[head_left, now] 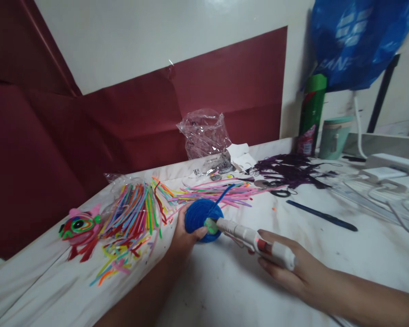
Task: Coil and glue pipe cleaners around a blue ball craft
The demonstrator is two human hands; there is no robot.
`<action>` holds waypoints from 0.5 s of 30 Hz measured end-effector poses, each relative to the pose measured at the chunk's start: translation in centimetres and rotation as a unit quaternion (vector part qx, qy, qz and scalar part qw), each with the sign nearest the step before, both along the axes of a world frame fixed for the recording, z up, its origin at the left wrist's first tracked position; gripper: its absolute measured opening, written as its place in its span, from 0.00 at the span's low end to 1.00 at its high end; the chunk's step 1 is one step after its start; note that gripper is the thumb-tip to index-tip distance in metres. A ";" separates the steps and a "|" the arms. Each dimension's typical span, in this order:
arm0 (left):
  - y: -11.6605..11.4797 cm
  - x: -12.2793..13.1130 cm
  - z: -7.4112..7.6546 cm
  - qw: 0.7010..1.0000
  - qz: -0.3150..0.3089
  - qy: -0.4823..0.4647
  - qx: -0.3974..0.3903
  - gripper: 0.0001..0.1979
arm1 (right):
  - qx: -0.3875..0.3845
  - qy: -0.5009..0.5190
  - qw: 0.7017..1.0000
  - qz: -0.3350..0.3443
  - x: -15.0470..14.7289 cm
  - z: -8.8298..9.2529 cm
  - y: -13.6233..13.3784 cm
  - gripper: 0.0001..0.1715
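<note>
My left hand grips a round blue coil of pipe cleaner, with a loose blue end sticking up from it. My right hand is wrapped round a white glue gun with a red mark on its body. The gun's greenish tip touches the front of the blue coil. Both rest low over the white tabletop.
A heap of coloured pipe cleaners lies to the left with a pink and green fish figure. Behind are pink strips, a clear plastic bag, purple strands, a blue pen, a green can, a cup and white cables.
</note>
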State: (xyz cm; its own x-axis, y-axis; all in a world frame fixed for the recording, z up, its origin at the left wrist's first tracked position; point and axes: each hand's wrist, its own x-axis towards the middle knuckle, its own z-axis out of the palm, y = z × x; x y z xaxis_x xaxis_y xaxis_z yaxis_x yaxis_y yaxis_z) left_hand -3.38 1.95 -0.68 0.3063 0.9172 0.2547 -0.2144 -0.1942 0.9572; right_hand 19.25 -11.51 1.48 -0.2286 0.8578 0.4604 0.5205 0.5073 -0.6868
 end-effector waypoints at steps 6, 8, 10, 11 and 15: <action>-0.7 0.5 0.8 1.000 0.010 -0.017 -0.020 0.41 | -0.006 -0.009 1.000 -0.004 0.0 0.0 0.1 0.04; -0.9 0.7 1.0 0.999 0.008 -0.023 -0.020 0.41 | -0.006 -0.009 1.000 -0.006 -0.1 -0.1 0.1 0.05; -1.0 0.8 1.1 0.999 0.014 -0.026 -0.026 0.40 | -0.008 -0.002 1.000 -0.004 0.0 -0.1 0.1 0.05; -1.0 0.8 1.1 0.999 0.019 -0.025 -0.031 0.39 | -0.009 0.003 1.000 -0.002 0.0 -0.1 0.1 0.05; -0.8 0.7 1.1 0.999 0.019 -0.023 -0.037 0.39 | -0.010 0.011 1.000 -0.001 0.0 0.0 0.0 0.04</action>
State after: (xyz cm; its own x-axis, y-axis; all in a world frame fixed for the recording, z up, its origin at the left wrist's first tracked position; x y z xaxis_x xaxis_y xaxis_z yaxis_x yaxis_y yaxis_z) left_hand -2.72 1.13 0.41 0.2611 0.9448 0.1981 -0.2516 -0.1315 0.9589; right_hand 19.23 -11.47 1.48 -0.2170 0.8669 0.4488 0.5062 0.4931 -0.7076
